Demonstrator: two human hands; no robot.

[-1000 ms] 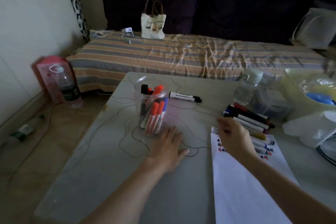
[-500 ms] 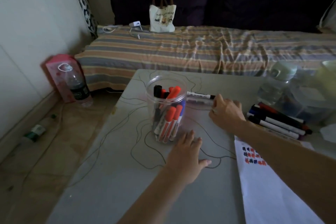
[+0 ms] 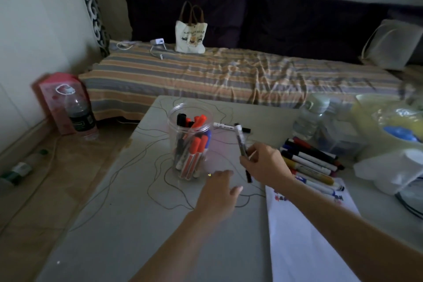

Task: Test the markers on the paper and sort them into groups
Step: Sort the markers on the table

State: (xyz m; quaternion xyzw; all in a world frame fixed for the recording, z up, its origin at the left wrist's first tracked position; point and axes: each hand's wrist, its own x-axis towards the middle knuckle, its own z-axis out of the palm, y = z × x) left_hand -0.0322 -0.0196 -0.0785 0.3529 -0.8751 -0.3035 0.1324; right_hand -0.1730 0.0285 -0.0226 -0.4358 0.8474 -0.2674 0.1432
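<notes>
Black-and-white marker [image 3: 240,142] held above the table [image 3: 114,224], gripped by the right hand [image 3: 265,165] with fingers curled round its lower barrel; one end points up and away, the dark end pokes out below the hand. Left hand [image 3: 217,192] lies flat on the table, fingers straight, holding nothing, just beside the clear jar [image 3: 188,142] of untested orange, black and blue markers.

Paper [image 3: 304,236] lies to the right, with a few red and blue test marks near its top edge. Sorted row of markers [image 3: 311,162] sits at the paper's far end. One more black-and-white marker [image 3: 231,126] lies alone behind the jar.

Risks (judgement): cap appears to be on; pulling it one-handed could drop the marker onto the table. The right forearm crosses the paper and could drag or smudge it. A careless left-hand move could tip the jar.

Unclear: the held marker's ink colour; which end carries the cap; the label text. Motion blur softens the right side, so the containers there are hard to identify. The paper's lower edge is cut off.
</notes>
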